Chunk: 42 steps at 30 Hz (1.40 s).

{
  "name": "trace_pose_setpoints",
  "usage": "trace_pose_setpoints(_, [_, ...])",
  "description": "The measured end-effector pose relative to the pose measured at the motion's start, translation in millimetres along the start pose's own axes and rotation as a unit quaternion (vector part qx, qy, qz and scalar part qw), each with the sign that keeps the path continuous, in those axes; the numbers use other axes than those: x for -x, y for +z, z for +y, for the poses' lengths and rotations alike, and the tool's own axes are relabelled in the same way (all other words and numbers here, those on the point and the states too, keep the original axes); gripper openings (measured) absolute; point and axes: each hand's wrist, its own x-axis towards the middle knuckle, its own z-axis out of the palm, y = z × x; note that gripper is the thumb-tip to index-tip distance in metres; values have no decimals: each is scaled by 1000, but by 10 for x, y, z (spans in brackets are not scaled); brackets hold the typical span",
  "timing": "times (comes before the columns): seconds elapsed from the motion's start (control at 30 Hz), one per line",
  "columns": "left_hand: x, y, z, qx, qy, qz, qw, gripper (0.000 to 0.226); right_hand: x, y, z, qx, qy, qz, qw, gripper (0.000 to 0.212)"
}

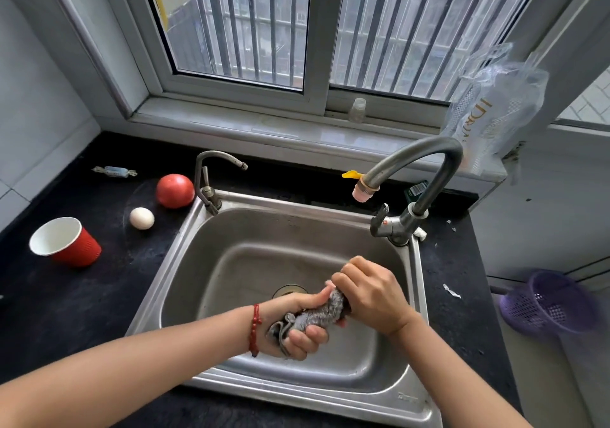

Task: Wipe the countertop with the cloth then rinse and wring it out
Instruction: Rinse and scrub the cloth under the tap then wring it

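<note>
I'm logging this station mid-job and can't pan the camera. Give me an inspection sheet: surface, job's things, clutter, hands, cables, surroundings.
Surface: dark countertop around a steel sink; small white scraps lie on its right side.
Job's things: grey cloth twisted into a roll over the basin; no water seen running from the main faucet.
Clutter: red cup on its side, egg, tomato, wrapped candy.
Hands: left hand and right hand each grip one end of the cloth.
Cables: nothing seen.
Surroundings: barred window, small bottle on the sill, plastic bag, purple basket.
</note>
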Motion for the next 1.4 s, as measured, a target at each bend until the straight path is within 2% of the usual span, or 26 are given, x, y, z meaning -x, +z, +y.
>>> trace_pose_setpoints(0.07, [56,24,90,-28,7,-3,1000,47,-76,-78,93,13,-35,-18,999,17])
trace_pose_setpoints(0.13, [115,88,199,-85,23,24,996,40,-138,-138,149,43,-52,-39,997,25])
trace_pose_setpoints(0.2, [102,166,232,-202,34,123,971,22,-153,-147,144,70,-67,-56,994,14])
trace_pose_setpoints(0.23, [72,185,219,-271,34,199,941,22,-136,-121,123,81,-74,-66,992,4])
trace_pose_setpoints(0.27, [22,174,193,-335,33,271,902,27,-121,-87,90,88,-73,-90,989,5])
trace_pose_setpoints(0.33, [-92,102,140,-450,29,381,807,31,-102,14,29,94,-51,-181,978,8])
trace_pose_setpoints(0.4, [-190,-20,124,-573,17,438,693,18,-121,141,0,91,-6,-318,944,13])
trace_pose_setpoints(0.43, [-226,-76,137,-611,11,450,651,16,-143,192,-10,91,14,-364,927,23])
trace_pose_setpoints(0.47, [-258,-130,154,-636,6,454,624,20,-178,213,-13,84,40,-390,916,28])
trace_pose_setpoints(0.63, [-414,-293,283,-731,-28,434,525,30,-225,282,35,-24,215,-505,836,24])
trace_pose_setpoints(0.83, [-476,-241,482,-824,-42,373,425,29,-193,266,72,-108,366,-481,790,15])
trace_pose_setpoints(0.93, [-490,-204,522,-857,-47,343,382,28,-150,295,83,-159,408,-477,762,5])
trace_pose_setpoints(1.0, [-500,-197,528,-873,-51,323,361,28,-112,314,89,-181,424,-475,749,6])
trace_pose_setpoints(1.2, [-506,-202,540,-897,-69,286,330,26,-37,320,79,-249,464,-456,717,9])
trace_pose_setpoints(1.27, [-504,-200,541,-904,-67,276,320,26,-32,301,65,-258,476,-456,706,21])
trace_pose_setpoints(1.4, [-495,-177,547,-916,-68,253,302,27,6,268,18,-317,528,-433,658,26])
